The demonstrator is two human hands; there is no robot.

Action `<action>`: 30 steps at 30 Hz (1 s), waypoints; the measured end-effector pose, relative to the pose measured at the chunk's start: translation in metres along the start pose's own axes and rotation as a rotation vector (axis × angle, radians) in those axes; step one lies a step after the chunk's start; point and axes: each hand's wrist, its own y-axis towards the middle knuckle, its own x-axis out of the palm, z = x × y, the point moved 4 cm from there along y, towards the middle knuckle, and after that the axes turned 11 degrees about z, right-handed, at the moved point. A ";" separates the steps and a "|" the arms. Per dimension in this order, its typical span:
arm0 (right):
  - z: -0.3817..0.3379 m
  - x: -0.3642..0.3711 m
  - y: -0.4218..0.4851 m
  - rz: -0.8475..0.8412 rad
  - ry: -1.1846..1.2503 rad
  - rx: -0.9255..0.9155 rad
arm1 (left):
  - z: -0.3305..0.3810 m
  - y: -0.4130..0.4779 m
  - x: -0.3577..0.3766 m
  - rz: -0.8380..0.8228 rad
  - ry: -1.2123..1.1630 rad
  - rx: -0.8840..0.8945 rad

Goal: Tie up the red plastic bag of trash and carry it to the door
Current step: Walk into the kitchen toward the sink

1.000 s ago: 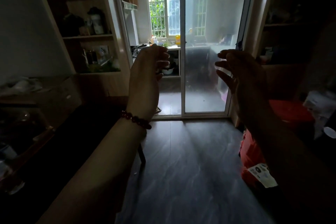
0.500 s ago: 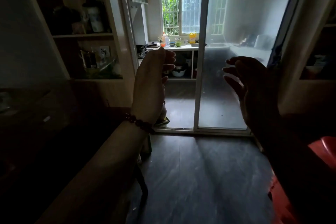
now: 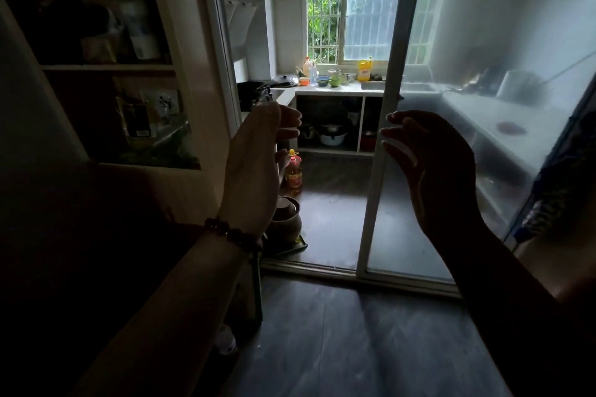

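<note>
Facing sliding door, nearer than before; left hand and right hand raised before it, fingers loosely curled, empty; red bag gone from view.

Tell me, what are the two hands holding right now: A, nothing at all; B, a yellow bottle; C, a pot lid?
A: the left hand and the right hand are both raised with loosely curled fingers and nothing in them, in front of the sliding glass door.
</note>
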 end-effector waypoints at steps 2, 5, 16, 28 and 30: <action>0.029 0.010 0.035 0.002 -0.005 -0.003 | -0.025 0.039 0.009 0.002 -0.005 -0.006; 0.075 0.023 0.089 0.034 -0.002 -0.001 | -0.061 0.104 0.023 -0.002 -0.018 -0.003; 0.230 0.071 0.272 0.104 -0.022 -0.032 | -0.181 0.316 0.073 -0.084 -0.074 -0.029; 0.389 0.080 0.494 0.135 -0.005 -0.049 | -0.325 0.516 0.176 -0.040 -0.065 -0.063; 0.410 0.080 0.527 0.128 -0.004 -0.048 | -0.347 0.547 0.193 -0.038 -0.050 -0.066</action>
